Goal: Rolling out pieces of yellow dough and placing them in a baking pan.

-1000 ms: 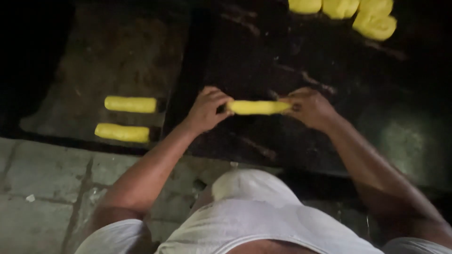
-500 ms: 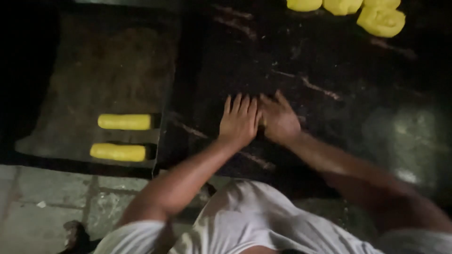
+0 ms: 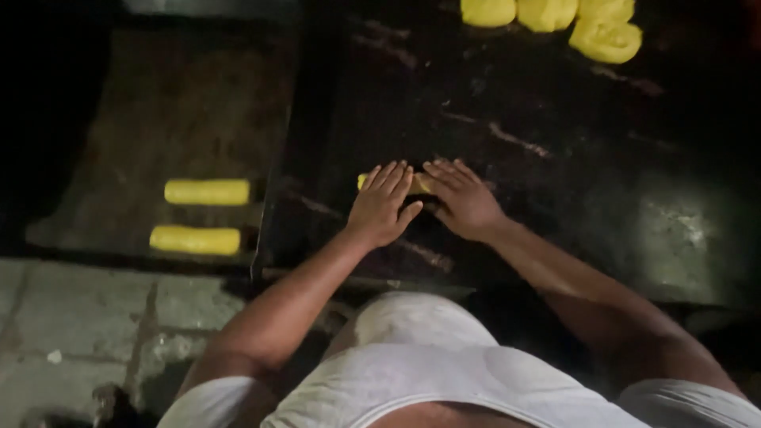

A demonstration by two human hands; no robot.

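My left hand (image 3: 382,204) and my right hand (image 3: 462,198) lie flat, side by side, palms down on a yellow dough roll (image 3: 418,183) on the dark work surface (image 3: 555,150). Only small bits of the roll show, between the fingers and at its left end. Both hands press on it with fingers stretched out. Two finished yellow dough logs (image 3: 207,192) (image 3: 195,240) lie parallel on a dark tray (image 3: 182,119) to the left.
Several yellow dough lumps (image 3: 606,40) sit at the far edge of the surface, top right. A grey tiled floor (image 3: 71,333) shows at lower left. My white-clothed body fills the bottom of the view.
A second ago both hands held the roll by its ends, above the surface. They then laid it down and now press flat on it, rolling it slightly nearer.
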